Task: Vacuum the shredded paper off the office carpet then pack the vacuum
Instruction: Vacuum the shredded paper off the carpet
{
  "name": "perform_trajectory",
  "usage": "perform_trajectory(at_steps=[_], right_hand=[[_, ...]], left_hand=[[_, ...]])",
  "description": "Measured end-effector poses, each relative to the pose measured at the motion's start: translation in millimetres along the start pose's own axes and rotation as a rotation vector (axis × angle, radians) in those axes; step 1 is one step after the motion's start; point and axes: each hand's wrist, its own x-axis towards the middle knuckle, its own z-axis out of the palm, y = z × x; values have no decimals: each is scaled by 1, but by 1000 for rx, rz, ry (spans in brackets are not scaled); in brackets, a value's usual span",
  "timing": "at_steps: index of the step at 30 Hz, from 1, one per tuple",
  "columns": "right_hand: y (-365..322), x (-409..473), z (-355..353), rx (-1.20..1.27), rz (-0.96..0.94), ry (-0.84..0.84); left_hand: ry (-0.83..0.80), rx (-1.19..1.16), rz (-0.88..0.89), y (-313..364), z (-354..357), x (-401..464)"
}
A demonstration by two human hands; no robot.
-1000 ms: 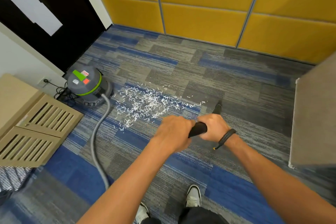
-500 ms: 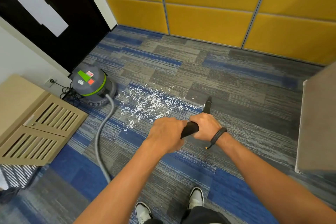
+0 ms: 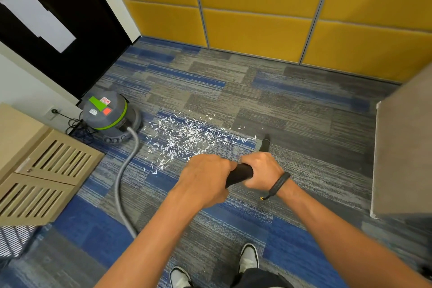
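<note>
A person looked down at their own two arms, reaching forward over a grey and blue striped carpet (image 3: pixel 292 105). Both hands were wrapped around a black vacuum wand (image 3: pixel 240 173): the left hand (image 3: pixel 205 182) gripped the near end with fingers curled under it, and the right hand (image 3: pixel 261 172) gripped just ahead of it, a dark band on that wrist. The wand sloped forward and down to a narrow black nozzle (image 3: pixel 265 144), whose tip rested on or just above the carpet; which of the two could not be told. The shredded paper (image 3: pixel 187 140) lay as a loose scatter of small white strips just to the left of the nozzle, its right edge almost touching the tip, its left edge near a round grey vacuum (image 3: pixel 109 114) with a green band. A grey hose (image 3: pixel 121 182) curved from the vacuum toward the person and passed out of sight under the left arm. A black cord ran from behind the vacuum to a wall socket (image 3: pixel 54 111). A beige slatted cabinet (image 3: pixel 44 170) stood at the left, yellow wall panels (image 3: pixel 257 7) behind. Almost all the paper appeared uncollected, so the vacuuming seemed barely begun. To do it well, the nozzle would probably need to be kept low and drawn leftward through the scatter in slow overlapping passes, since light strips could be flicked aside by a quick sweep, with care that the hose did not drag through the pile.
</note>
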Motion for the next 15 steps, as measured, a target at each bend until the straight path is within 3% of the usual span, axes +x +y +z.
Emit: perform_trajectory(at_steps=[9,15], right_hand=[[50,-38,-12,-133,215,-12],[59,-44,-19,-126,227,60]], left_hand=[[-3,-114,155,31,19,41],[50,-58,217,40,23,58]])
